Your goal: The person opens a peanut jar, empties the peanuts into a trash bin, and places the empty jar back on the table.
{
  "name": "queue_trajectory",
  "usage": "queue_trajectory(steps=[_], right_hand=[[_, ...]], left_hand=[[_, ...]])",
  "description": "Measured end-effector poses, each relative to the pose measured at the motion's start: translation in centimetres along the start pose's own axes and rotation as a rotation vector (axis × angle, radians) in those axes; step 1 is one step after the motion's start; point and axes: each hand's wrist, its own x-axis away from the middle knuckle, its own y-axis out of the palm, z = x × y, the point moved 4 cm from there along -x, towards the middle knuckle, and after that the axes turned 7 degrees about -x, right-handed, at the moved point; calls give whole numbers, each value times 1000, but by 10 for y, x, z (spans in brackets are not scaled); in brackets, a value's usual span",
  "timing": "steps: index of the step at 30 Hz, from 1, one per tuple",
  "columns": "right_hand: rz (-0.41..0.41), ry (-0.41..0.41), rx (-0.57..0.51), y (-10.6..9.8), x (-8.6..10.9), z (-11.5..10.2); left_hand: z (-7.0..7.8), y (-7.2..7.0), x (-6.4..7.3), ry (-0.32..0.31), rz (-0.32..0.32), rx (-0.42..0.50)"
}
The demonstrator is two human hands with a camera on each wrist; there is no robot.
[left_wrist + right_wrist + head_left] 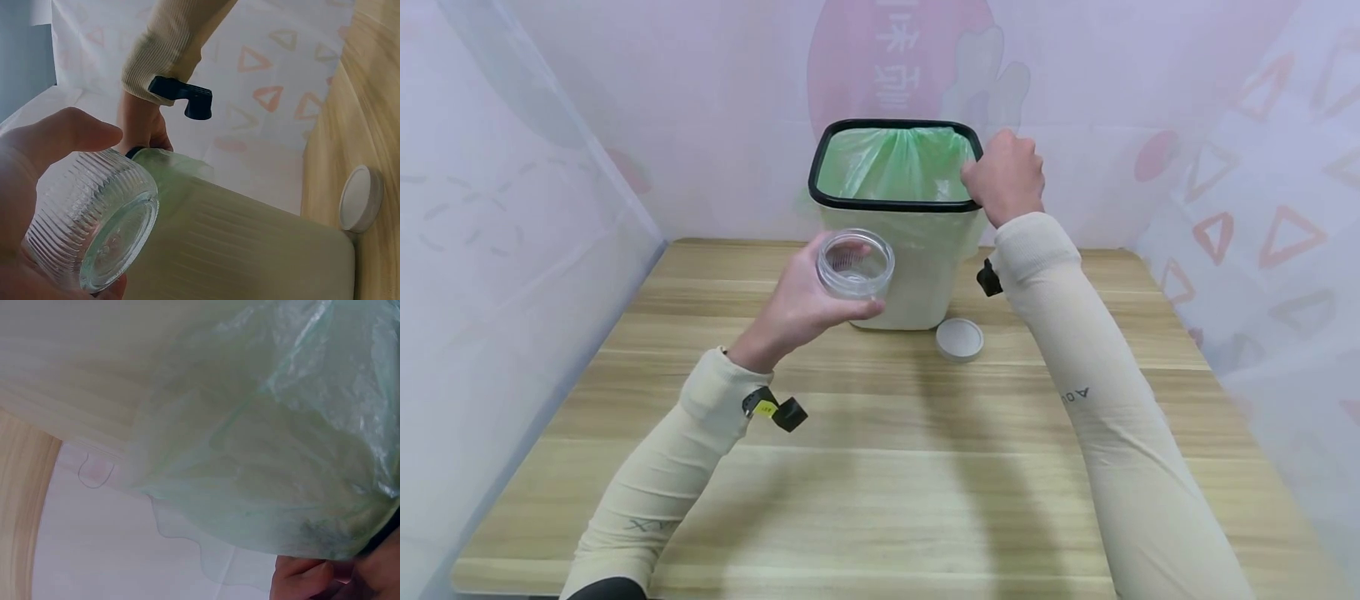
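Observation:
My left hand (801, 307) holds a clear ribbed glass jar (855, 282) in front of the bin, its open mouth tilted toward the head camera. In the left wrist view the thumb and fingers curve around the jar (94, 219). My right hand (1011, 175) grips the right side of the black rim (891, 205) of a cream trash bin (917, 283). A green plastic bag (898, 162) lines the bin and hangs over its outside. In the right wrist view the bag (269, 456) covers much of the picture, with a few curled fingers at the lower right.
A round white lid (959, 339) lies on the wooden table (880, 500) beside the bin's base. Printed pale cloth walls (715, 108) enclose the table at the back and both sides. The bin stands near the back wall.

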Motion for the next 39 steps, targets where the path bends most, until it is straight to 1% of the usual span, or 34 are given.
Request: queue_trajectory(steps=[5,16,26,32,39], right_hand=[[1,-2,1,0,-1,1],[1,-7,7,1,-2,1],[9,-23,10,-1,-3,3],[8,-16,2,-2,-3,4],[5,-6,6,-1,-4,4]], left_hand=[[-15,8,4,-4,-23,7],[-43,22,12,-23,-40,21],[-58,31,18,1,-27,13],[-67,35,21,-7,-36,17],[-79,38,24,-18,-42,45]])
